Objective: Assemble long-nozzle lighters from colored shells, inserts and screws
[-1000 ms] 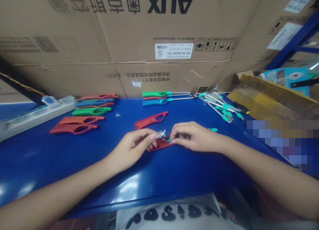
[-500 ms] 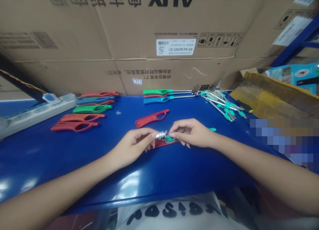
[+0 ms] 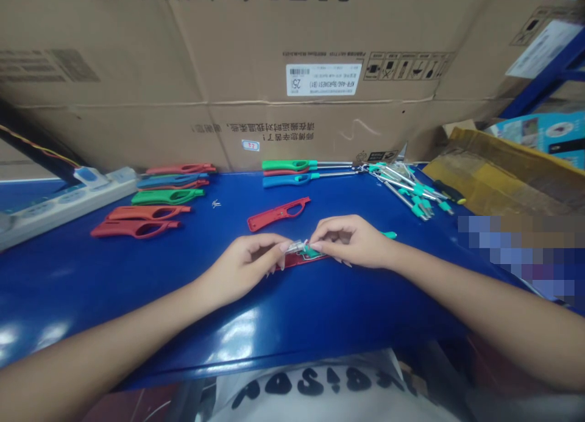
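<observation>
Between the thumb and fingers of my left hand (image 3: 258, 260) is a small clear, silvery tank-like part (image 3: 294, 247). My right hand (image 3: 354, 242) is closed in a pinch at the right end of that part, by a thin white wire; what its fingertips hold is too small to make out. Under both hands lies a red lighter handle half (image 3: 297, 261), partly covered, with a green piece (image 3: 311, 252) and wire in it. Another red handle half (image 3: 278, 214) lies just beyond, its inner side up.
Handle shells (image 3: 169, 196) in red, blue and green lie at left beside a power strip (image 3: 68, 199). Lighters (image 3: 292, 179) with metal rods and a pile of rods with green ends (image 3: 411, 190) lie at the back, before a large cardboard box (image 3: 228, 62). A screwdriver (image 3: 450, 192) rests at right.
The silvery part has turned a little in my left fingers and looks clearer now. Both hands stay in nearly the same place; the view has shifted slightly.
</observation>
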`<state>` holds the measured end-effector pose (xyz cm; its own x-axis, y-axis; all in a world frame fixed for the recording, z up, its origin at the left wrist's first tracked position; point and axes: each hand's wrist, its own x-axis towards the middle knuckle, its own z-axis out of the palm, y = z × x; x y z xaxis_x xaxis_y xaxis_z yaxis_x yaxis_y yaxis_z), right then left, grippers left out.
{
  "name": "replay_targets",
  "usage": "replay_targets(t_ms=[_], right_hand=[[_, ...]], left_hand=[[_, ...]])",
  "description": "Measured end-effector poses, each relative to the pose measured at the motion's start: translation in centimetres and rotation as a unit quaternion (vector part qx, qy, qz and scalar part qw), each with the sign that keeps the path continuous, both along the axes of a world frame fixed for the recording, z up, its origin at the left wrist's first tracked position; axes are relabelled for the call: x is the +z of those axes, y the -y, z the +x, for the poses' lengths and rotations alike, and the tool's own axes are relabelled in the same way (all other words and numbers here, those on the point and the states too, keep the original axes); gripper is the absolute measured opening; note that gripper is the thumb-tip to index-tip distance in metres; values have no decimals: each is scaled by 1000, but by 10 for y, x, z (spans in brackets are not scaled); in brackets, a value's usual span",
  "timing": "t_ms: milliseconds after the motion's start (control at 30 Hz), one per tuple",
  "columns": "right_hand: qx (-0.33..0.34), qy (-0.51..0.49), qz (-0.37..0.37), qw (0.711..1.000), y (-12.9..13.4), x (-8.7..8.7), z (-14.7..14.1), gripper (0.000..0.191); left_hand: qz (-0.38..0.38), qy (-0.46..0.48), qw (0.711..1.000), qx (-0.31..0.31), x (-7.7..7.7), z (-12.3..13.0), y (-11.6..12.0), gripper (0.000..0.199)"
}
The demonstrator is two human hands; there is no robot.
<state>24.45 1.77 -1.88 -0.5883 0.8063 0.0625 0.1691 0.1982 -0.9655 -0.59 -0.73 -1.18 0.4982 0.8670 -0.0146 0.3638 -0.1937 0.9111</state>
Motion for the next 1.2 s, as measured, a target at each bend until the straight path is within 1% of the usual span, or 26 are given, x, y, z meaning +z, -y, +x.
replay_targets(t_ms=[200,333,567,767,967,1200], right_hand=[[2,-12,47,999,0,-1,0,17],[-3,-6,66,998,0,-1,-1,18],[-22,1,30,999,3,0,-4,24],[-27,-2,-9,1000,4,-2,-4,27],[-33,0,-15,999,5,-1,-5,31],[-31,-8,-9,999,6,0,-7,27]], left_hand=[[13,-11,1000,-3,1,1,0,33],[9,-12,1000,5,0,2,1,33],[-2,-3,999,35,0,6,3,35],[-7,4,999,40,4,9,5,35],[-25,15,998,50,6,11,7,33],[-19,13,999,49,3,12,7,34]])
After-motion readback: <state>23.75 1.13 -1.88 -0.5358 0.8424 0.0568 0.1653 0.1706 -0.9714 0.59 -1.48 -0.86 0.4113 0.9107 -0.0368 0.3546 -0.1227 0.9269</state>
